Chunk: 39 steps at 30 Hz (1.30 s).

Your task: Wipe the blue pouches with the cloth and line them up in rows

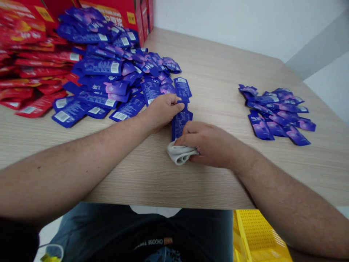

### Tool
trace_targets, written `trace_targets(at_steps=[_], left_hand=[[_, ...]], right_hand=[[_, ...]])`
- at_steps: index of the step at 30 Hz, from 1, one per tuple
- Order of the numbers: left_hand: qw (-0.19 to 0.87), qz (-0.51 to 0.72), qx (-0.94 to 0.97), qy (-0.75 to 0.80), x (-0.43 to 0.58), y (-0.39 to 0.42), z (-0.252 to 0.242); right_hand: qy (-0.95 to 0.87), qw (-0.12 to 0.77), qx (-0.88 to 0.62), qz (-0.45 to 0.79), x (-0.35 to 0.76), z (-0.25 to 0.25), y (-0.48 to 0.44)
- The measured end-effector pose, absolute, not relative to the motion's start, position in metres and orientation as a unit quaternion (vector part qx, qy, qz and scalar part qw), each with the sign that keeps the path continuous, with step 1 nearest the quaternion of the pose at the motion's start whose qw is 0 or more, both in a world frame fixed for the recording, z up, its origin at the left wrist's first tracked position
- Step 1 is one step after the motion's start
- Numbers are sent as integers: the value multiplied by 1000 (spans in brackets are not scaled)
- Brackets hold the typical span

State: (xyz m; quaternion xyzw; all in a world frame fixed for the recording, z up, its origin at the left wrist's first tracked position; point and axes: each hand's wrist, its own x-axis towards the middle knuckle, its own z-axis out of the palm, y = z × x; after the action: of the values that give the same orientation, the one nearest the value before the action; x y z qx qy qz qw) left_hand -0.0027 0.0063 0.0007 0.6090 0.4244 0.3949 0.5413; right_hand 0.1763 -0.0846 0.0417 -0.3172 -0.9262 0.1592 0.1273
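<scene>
On the table [152,182], blue-purple pouch [179,125]: it is lying lengthwise between a large pouch heap [100,67] and a smaller pouch group [278,112].
Left hand [163,111]: thumb and fingers are pinching the pouch's far, narrow end.
Right hand [208,142]: curled fingers are gripping a folded off-white cloth [173,150] at its near end.
Cloth work: the person is apparently wiping the pouch, though the right fingers are hiding the contact.
Next handling: the pose is calling for a steady left pinch and a cloth pass along the pouch.
</scene>
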Motion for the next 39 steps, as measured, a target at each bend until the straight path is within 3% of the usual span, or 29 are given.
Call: trace_targets(at_steps=[3,9,15,21,27,32,39], left_hand=[[576,380,584,427,-2,4,4],[609,376,555,424,-1,3,5],[595,382,567,422,-3,4,3],[592,387,568,421,-1,2,6],[549,399,604,419,-4,5,1],[609,361,555,436,-2,3,5],[630,330,563,422,0,1,6]], right_hand=[[-925,108,-332,149,180,45,-83],[-881,212,-409,105,192,42,-70],[-916,127,-336,180,184,44,-79],[-876,216,-424,84,192,43,-70],[-908,125,-347,196,181,43,-79],[-906,74,-341,239,194,53,-73],[-823,253,-507,37,201,42,-55]])
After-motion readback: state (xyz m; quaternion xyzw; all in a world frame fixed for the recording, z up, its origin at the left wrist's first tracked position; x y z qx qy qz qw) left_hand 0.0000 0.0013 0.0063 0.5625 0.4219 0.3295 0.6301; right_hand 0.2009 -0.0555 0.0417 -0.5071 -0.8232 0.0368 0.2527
